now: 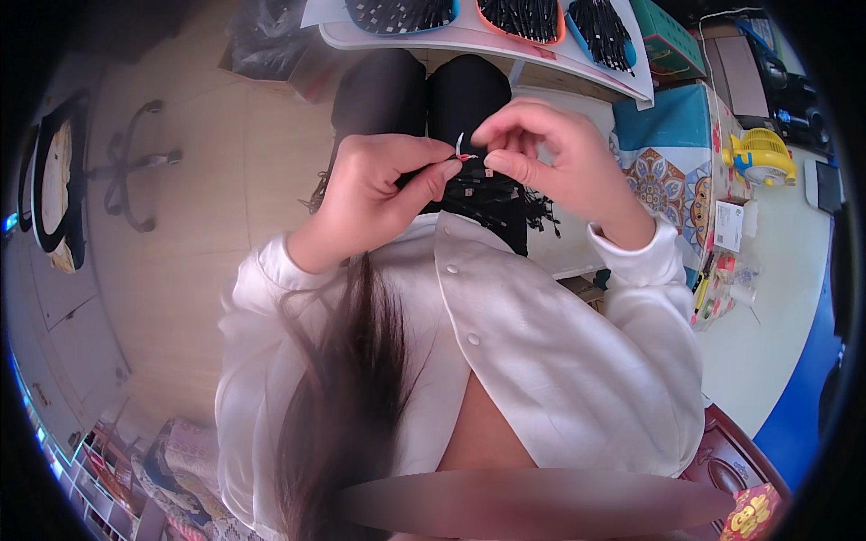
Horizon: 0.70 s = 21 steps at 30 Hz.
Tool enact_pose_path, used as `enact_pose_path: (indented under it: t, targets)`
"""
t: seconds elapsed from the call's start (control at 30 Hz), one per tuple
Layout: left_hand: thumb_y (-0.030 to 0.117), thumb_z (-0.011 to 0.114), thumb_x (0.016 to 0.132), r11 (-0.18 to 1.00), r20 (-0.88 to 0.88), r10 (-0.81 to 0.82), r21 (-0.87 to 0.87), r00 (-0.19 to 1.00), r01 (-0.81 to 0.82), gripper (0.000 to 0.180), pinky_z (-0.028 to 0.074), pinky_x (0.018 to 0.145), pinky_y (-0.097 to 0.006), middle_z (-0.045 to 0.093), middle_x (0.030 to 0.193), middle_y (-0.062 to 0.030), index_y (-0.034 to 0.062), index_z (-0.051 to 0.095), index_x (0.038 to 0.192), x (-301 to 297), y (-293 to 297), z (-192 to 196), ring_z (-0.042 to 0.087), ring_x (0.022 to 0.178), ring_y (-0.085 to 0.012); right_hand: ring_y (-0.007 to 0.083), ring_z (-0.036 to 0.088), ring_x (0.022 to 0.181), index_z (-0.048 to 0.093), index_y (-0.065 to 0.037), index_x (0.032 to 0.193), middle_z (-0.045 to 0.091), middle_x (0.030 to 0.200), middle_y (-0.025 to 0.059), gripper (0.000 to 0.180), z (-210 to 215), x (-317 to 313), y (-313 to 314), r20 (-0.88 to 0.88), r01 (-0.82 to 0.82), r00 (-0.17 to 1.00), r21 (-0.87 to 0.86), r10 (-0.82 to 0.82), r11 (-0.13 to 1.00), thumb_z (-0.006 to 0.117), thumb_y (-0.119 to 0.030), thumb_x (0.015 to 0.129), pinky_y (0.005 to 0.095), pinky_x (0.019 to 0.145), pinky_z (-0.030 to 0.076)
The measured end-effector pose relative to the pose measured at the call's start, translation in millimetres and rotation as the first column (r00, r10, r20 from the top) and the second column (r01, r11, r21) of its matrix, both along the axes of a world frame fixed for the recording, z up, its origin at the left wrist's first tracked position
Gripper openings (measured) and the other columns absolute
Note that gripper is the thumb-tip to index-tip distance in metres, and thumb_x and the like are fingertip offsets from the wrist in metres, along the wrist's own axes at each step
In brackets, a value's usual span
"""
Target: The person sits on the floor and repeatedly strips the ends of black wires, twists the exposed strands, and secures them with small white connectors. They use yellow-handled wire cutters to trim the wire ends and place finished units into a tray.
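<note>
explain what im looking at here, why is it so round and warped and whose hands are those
This is one picture from a wide fisheye camera worn on a person's head, looking down, so straight edges bend near the rim. The two bare hands belong to the wearer. The left hand and right hand meet over the lap, pinching a small white and red piece between fingertips. Under them, on the black trousers, lies a bundle of thin black cables. Ahead, a white table carries shallow oval trays of black parts. A small yellow fan sits on the right.

Small red-and-white piece pinched above the lap, bundle of thin black cable ties lying across dark trousers
</note>
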State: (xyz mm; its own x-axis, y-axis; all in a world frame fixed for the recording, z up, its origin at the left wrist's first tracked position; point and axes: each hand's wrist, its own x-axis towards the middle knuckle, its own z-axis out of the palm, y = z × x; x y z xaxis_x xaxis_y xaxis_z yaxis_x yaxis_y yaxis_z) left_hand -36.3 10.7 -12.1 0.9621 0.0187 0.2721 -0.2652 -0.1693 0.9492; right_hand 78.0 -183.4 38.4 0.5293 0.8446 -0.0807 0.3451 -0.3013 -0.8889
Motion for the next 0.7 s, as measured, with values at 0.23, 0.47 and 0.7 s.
enact_pose_path:
  t: [0.23,0.47,0.7]
  targets:
    - [0.004,0.063,0.091,0.923,-0.248,-0.291,-0.327,0.924,0.203,0.012,0.040,0.050,-0.019,0.064,0.071,-0.0039,-0.0061,0.069,0.094,-1,7,6,0.054,0.059,-0.0053,0.0265,0.059,0.076,0.065,0.000,0.096,0.063,0.090,0.0096,0.030,2,-5,2,0.820,-0.351,0.568,0.170,0.065,0.921,0.078,-0.011,0.071,0.0345,0.065,0.049]
    - [-0.002,0.066,0.081,0.943,0.365,-0.111,0.333,0.924,-0.019,0.011,0.045,0.049,-0.031,0.060,0.067,-0.0108,-0.0044,0.065,0.091,4,1,0,0.058,0.053,-0.0203,0.0205,0.054,0.069,0.060,0.001,0.097,0.057,0.080,0.0081,0.023,-7,-12,3,0.605,-0.226,0.794,0.189,0.068,0.956,0.072,-0.002,0.077,0.0280,0.063,0.046]
    - [-0.001,0.066,0.081,0.959,0.272,-0.009,0.276,0.962,-0.069,0.010,0.046,0.049,-0.032,0.060,0.068,-0.0130,-0.0045,0.064,0.090,2,-7,-9,0.059,0.054,-0.0265,0.0120,0.053,0.071,0.060,0.000,0.100,0.057,0.083,0.0053,0.016,-5,-18,-5,-0.198,0.097,0.975,-0.043,-0.103,0.994,0.066,-0.008,0.087,0.0252,0.064,0.044]
